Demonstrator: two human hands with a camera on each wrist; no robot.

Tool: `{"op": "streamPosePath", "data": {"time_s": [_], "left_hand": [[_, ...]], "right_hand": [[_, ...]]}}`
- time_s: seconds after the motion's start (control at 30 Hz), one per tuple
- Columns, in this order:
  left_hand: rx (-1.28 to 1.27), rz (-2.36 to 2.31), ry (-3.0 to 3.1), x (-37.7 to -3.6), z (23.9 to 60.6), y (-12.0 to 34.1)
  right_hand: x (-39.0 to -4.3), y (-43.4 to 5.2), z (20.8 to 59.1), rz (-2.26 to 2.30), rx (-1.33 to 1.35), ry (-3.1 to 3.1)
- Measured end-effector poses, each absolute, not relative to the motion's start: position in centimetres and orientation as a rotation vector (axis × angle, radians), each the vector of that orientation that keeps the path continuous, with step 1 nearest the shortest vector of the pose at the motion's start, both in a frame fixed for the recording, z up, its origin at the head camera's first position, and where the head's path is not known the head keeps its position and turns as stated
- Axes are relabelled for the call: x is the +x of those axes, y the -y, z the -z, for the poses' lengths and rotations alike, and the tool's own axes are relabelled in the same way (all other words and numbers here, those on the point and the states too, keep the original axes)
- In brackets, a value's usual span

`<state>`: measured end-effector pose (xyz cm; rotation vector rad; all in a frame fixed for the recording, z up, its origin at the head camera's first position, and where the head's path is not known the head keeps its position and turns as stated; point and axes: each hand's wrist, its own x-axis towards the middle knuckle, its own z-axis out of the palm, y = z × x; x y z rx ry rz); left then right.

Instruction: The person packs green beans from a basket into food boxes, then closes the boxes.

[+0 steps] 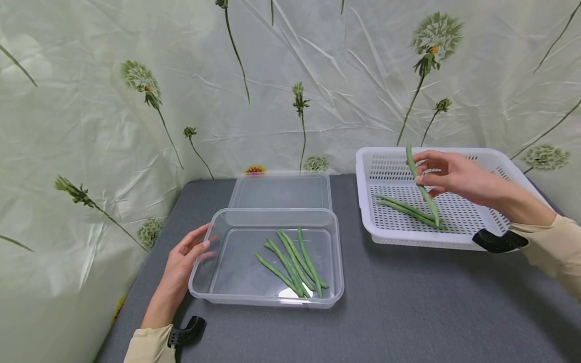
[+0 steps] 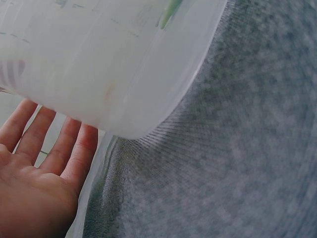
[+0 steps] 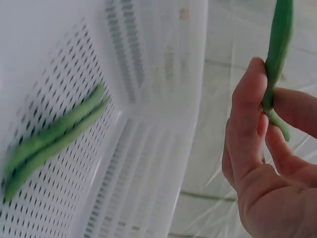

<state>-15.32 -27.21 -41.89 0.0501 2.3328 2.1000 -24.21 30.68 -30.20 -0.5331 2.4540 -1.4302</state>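
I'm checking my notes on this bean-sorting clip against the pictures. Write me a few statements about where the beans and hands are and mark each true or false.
1. The right hand pinches a green bean above the white perforated basket. True.
2. The clear container holds no beans. False: several green beans lie in it.
3. The left hand rests with straight fingers against the clear container's left side. True.
4. The white perforated basket is empty. False: two beans lie side by side on its floor.
5. The clear lid covers the clear container. False: it lies flat on the grey table behind the container.
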Motion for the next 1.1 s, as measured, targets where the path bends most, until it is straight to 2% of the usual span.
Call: {"op": "streamPosePath", "data": {"time_s": [0.77,1.1], "left_hand": [[0.021,-2.101,-2.326,-15.4,41.9,27.2],[0.017,-2.111,-2.313,-15.4,41.8,27.1]], "right_hand": [[-19.2,-22.5,31.2,1.708,-0.715,-2.547],[-18.4,-18.3,32.7,1.949,-0.791,-2.413]]}}
